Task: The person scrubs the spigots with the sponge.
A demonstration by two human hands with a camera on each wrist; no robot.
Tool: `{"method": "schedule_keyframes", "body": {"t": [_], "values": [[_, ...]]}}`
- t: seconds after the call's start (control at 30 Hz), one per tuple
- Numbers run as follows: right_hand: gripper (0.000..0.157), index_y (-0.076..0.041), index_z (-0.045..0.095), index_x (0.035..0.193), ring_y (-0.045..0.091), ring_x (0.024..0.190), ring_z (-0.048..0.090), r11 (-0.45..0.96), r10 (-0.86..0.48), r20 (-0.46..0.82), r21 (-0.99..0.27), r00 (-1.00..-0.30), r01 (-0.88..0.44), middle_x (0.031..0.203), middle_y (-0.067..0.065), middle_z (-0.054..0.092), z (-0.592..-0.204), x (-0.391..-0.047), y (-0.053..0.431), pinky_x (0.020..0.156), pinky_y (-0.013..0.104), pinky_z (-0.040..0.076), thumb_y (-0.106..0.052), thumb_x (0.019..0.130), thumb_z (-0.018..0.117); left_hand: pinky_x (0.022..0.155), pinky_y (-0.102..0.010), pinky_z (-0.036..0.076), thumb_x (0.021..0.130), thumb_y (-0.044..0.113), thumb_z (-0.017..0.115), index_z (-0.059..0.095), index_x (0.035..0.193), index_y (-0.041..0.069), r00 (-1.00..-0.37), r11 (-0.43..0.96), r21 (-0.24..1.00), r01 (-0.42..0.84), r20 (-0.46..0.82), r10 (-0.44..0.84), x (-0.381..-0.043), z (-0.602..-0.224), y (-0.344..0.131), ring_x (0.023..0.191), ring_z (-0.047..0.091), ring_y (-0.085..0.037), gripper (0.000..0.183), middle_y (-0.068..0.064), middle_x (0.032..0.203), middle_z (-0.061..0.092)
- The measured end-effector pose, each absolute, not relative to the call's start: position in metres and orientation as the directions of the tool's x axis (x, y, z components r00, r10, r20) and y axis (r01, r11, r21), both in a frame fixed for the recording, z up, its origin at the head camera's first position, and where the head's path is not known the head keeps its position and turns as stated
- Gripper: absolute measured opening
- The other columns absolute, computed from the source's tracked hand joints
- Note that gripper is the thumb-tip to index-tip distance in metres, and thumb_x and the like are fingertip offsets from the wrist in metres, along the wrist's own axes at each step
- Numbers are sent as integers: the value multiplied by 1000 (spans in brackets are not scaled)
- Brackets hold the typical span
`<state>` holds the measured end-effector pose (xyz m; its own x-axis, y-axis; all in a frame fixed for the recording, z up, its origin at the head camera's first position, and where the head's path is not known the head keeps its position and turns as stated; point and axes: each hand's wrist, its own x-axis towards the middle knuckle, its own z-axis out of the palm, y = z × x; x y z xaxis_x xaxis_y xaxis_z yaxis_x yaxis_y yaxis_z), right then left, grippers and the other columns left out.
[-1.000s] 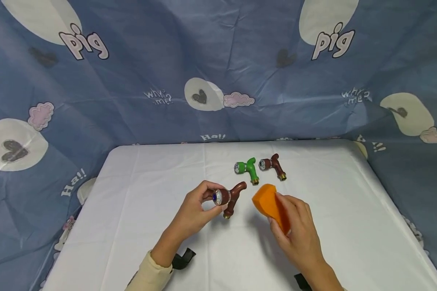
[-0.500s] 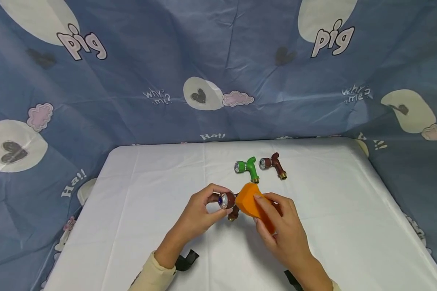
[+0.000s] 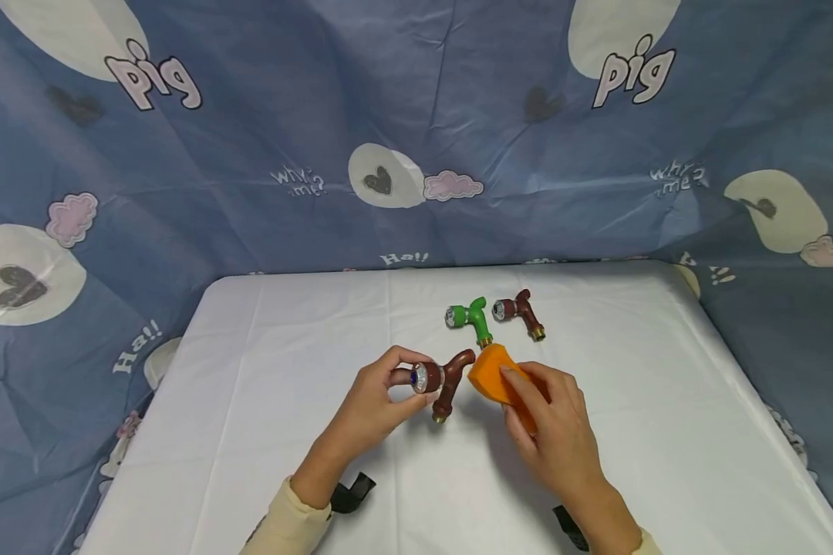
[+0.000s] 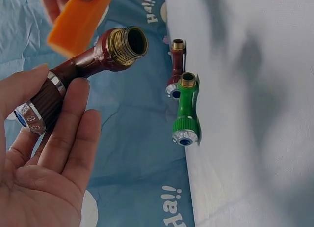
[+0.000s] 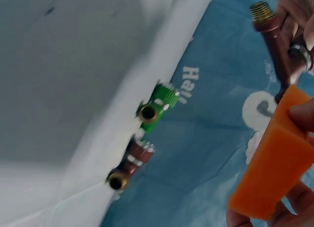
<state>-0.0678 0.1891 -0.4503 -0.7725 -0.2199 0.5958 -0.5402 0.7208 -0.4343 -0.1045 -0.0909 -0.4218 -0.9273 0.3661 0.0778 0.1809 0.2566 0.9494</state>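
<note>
Between its thumb and fingers my left hand (image 3: 375,405) holds a dark red-brown faucet (image 3: 450,379) by its ribbed knob, above the table. The brass threaded end (image 4: 128,45) of that faucet shows clearly in the left wrist view. An orange sponge (image 3: 494,375) is pinched in my right hand (image 3: 558,432), just right of the faucet. In the right wrist view the sponge (image 5: 274,158) appears close to the faucet's spout; whether they touch I cannot tell.
Farther back on the white-covered table (image 3: 305,331) lie a green faucet (image 3: 473,317) and another red-brown faucet (image 3: 522,312), side by side. Behind the table hangs a blue patterned cloth (image 3: 416,100). Black straps (image 3: 352,493) hang at both wrists.
The sponge in my right hand moved left against or across the faucet, covering part of it, then drew back slightly right. My left hand keeps its hold on the faucet, shifting only a little.
</note>
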Motion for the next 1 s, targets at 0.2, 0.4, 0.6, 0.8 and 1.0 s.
{"method": "schedule_keyframes", "body": {"t": [0.2, 0.4, 0.6, 0.8, 1.0], "values": [[53, -6, 67, 135, 40, 112, 55, 750, -159, 621, -429, -767, -503, 128, 18, 61, -458, -68, 208, 94, 48, 42, -9, 82, 77, 93, -47, 52, 92, 16, 84, 62, 126, 24, -958, 278, 954, 112, 29, 287, -112, -426, -94, 110, 72, -11, 42, 6, 110, 78], [60, -4, 65, 136, 39, 107, 58, 769, -126, 616, -434, -778, -469, 122, 17, 63, -466, -64, 221, 92, 44, 44, -6, 79, 82, 87, -52, 55, 90, 23, 86, 65, 124, 28, -983, 291, 953, 87, 35, 180, -120, -435, -101, 108, 70, -15, 40, 6, 109, 76], [62, -3, 61, 139, 39, 109, 58, 797, -107, 538, -456, -836, -396, 122, 18, 62, -474, -60, 231, 92, 49, 48, -8, 82, 84, 97, -53, 55, 90, 27, 86, 66, 122, 22, -995, 315, 947, 56, 27, 94, -139, -447, -105, 113, 67, -21, 38, 2, 116, 73], [51, 3, 57, 126, 36, 101, 57, 824, -41, 449, -491, -893, -284, 116, 18, 60, -476, -59, 241, 83, 49, 50, -7, 83, 83, 99, -52, 53, 92, 40, 83, 64, 125, 19, -998, 388, 920, -50, -64, 25, -173, -469, -112, 127, 63, -28, 43, -1, 125, 73], [38, 3, 56, 107, 35, 90, 55, 854, 28, 375, -490, -926, -173, 106, 20, 59, -479, -58, 252, 74, 48, 49, -9, 84, 85, 106, -53, 47, 97, 43, 76, 59, 129, 15, -994, 455, 886, -96, -109, 4, -200, -488, -119, 137, 56, -29, 46, -8, 136, 69]]}}
